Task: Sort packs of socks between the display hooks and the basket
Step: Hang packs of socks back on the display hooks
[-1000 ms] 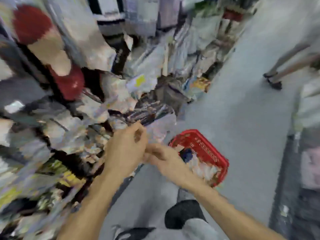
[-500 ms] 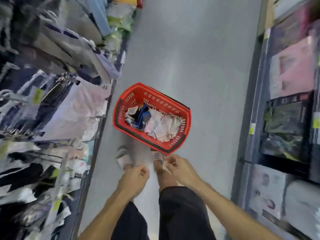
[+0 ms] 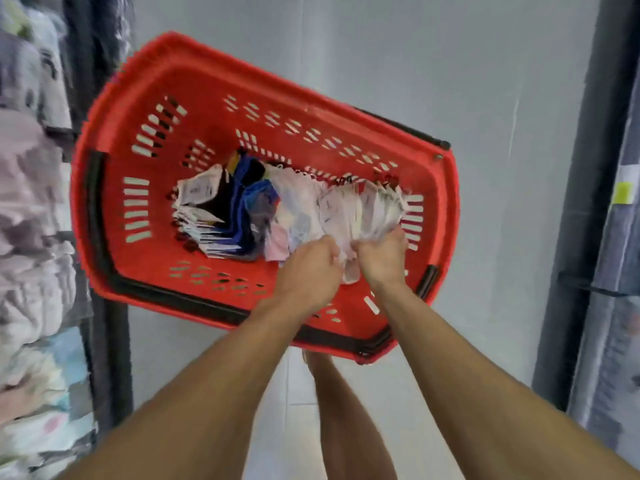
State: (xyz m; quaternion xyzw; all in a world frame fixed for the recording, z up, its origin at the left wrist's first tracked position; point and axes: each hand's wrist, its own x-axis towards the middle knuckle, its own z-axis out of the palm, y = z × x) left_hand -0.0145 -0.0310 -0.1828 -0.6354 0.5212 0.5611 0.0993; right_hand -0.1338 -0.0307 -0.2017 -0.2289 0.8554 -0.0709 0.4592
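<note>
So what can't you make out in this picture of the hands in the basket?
Head view only:
Fingertips of left hand and right hand: buried in the pale sock packs they grip.
Print on those packs: blurred, too small.
Pack count: they overlap in the red basket.
Left edge: shelf goods, blurred and cut off.

The red basket (image 3: 145, 81) rests on grey floor (image 3: 467, 98), which lies open beyond its far rim and along its right side. Inside the basket, bare plastic shows at the left and far side, while packs of socks (image 3: 304, 206) fill the middle and right. The left hand (image 3: 308, 268) and right hand (image 3: 381, 261) crowd its near right corner, gripping pale packs. Hanging goods (image 3: 31, 209) press close on the basket's left, and a shelf unit (image 3: 613, 323) stands apart on its right.
</note>
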